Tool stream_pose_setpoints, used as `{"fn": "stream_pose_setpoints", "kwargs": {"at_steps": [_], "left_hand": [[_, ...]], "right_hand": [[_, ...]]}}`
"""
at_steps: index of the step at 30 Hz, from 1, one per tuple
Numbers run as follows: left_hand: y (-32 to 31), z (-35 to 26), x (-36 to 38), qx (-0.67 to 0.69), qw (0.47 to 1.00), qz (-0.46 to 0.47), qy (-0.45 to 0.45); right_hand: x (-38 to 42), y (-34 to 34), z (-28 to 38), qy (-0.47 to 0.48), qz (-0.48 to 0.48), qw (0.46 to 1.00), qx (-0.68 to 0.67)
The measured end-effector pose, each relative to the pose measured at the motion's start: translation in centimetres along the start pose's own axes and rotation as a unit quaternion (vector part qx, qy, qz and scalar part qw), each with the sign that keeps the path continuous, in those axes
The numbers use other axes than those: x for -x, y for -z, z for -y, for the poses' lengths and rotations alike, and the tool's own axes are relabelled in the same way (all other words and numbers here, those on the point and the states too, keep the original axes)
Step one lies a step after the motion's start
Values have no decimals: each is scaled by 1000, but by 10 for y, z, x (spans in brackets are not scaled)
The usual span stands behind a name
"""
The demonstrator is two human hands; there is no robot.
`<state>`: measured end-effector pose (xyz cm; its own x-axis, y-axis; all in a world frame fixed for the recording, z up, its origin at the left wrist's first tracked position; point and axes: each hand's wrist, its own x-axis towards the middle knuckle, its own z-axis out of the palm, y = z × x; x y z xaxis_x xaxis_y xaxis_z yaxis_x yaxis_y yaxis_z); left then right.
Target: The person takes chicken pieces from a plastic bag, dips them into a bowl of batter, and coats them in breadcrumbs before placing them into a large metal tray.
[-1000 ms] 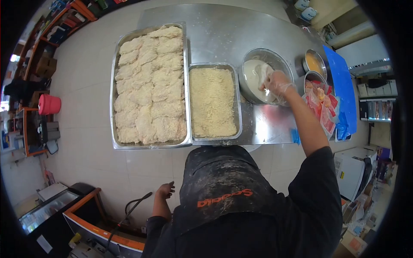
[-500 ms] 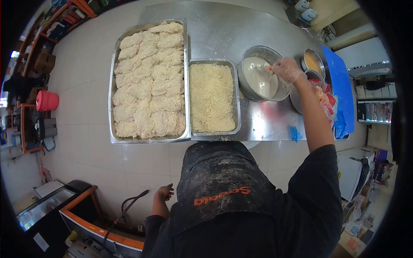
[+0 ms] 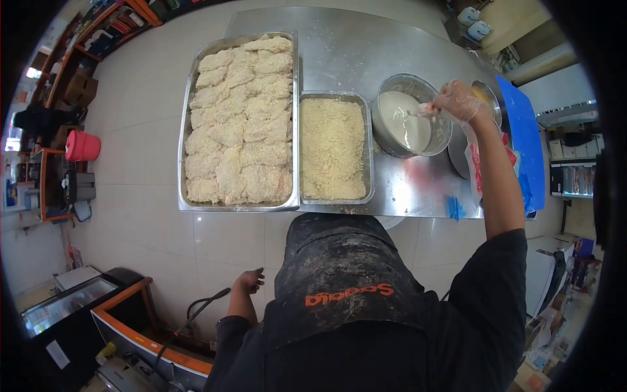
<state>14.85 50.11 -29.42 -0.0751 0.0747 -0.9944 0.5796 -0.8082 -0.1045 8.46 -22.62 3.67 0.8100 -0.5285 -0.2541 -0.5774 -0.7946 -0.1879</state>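
My right hand [image 3: 457, 101], in a clear plastic glove, pinches a piece of raw meat [image 3: 428, 110] over a deep metal pot [image 3: 446, 134]. White streaks of batter coat the meat, and its lower end hangs by the white liquid batter [image 3: 400, 117] in the pot. Left of the pot stands a metal pan [image 3: 369, 179] of pale breadcrumbs [image 3: 333, 147]. My left hand [image 3: 249, 281] is bare and hangs beside my apron, away from the table, its fingers loosely bent and apart with nothing in them.
A large tray [image 3: 185, 163] of breaded pieces [image 3: 241, 117] fills the steel table's left side. Behind my right forearm are a bowl [image 3: 491, 98] of yellowish liquid and a red-and-white plastic bag [image 3: 475, 166]. A blue board [image 3: 522, 124] lines the right edge; blue plastic [image 3: 455, 207] lies at the front.
The meat has gone from orange-pink to whitish with batter while my right hand stays above the pot. The whole view has shifted slightly, and my left hand still hangs at my side.
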Motion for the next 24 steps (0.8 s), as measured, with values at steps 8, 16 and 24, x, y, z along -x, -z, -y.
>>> {"fn": "stream_pose_setpoints", "kwargs": {"at_steps": [8,16,24], "left_hand": [[-5,12,-4,4,1000,-5,8],[-15,22,-10,9,1000,9,27],[-11,8,4,-1,1000,-18,20]], "right_hand": [[2,3,10,16,20,1000,-18],[14,41,69,34,10,994,-105],[26,-30,166,131,65,989,4]]}}
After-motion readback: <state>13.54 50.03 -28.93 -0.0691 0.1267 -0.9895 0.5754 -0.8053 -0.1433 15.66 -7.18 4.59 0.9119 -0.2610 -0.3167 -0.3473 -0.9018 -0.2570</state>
